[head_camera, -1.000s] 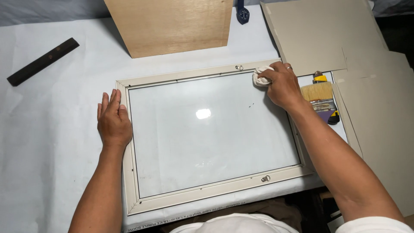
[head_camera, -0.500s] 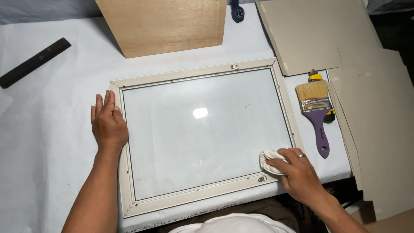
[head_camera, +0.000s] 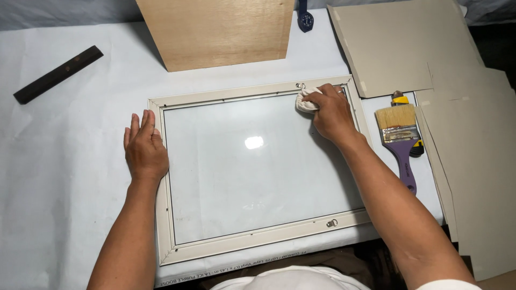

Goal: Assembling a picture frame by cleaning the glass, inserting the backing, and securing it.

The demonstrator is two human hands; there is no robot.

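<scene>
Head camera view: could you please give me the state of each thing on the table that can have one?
Picture frame: flat on the table, glass in place.
Glass: bears a light glare.
White cloth: bunched, pressed on the glass at the top right corner.
Right hand: gripping the cloth.
Left hand: flat, palm down, on the frame's left edge.
Paintbrush: lying unused right of the frame.
Plywood board: lying beyond the frame.

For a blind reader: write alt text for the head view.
A right hand presses a crumpled white cloth to the glass of a cream rectangular picture frame, the left hand flat on its left edge. A purple-handled paintbrush lies to the right.
</scene>
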